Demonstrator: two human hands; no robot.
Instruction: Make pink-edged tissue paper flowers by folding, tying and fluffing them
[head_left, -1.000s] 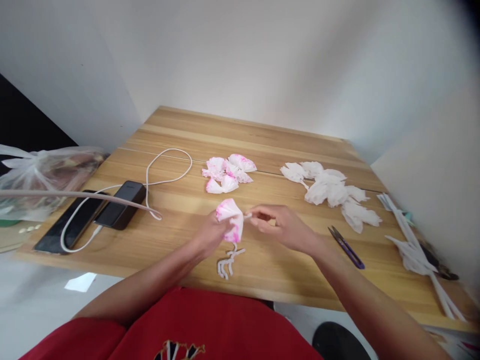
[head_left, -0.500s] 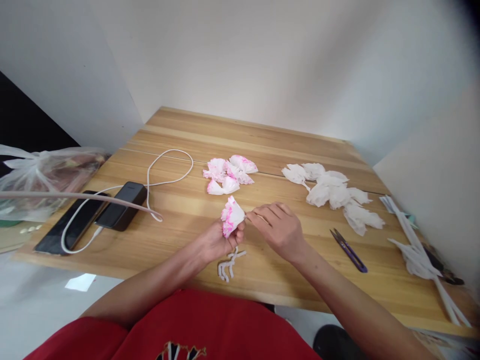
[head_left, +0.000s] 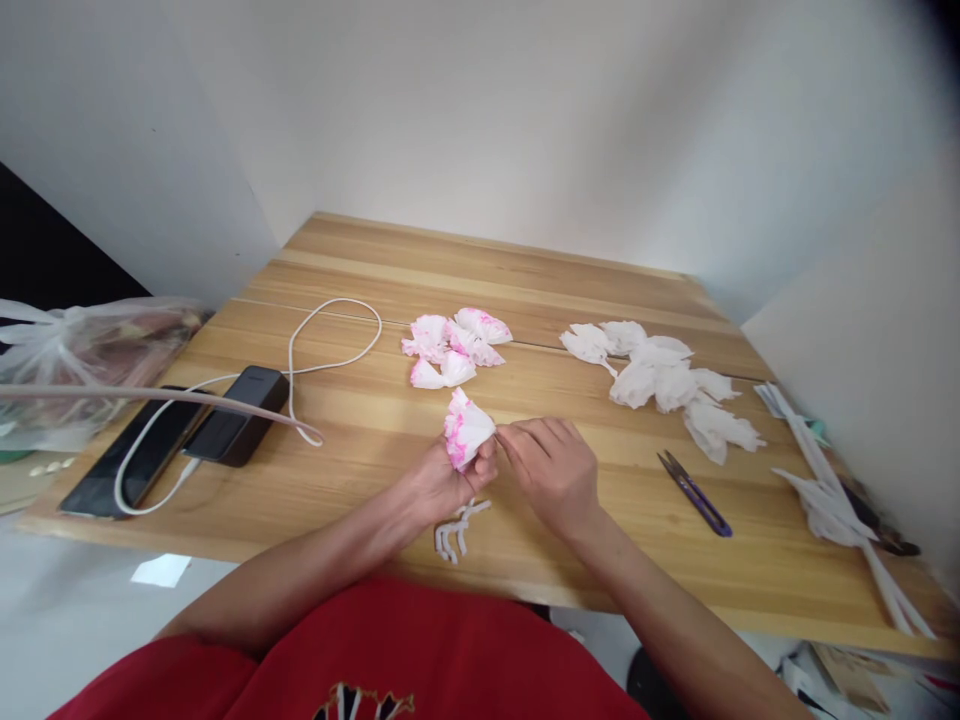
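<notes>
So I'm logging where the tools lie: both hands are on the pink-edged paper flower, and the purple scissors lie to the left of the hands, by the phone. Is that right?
Not quite. The purple scissors lie to the right of the hands, near the white paper flowers, as the head view shows. The rest stands: the left hand and right hand are both on the pink-edged paper flower.

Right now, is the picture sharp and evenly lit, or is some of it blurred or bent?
Head view: soft, even light; the paper flower in the left hand is sharp. The table edges splay outward from wide-angle distortion. The plastic bag at the left edge is smeared, and the top right corner darkens.
</notes>
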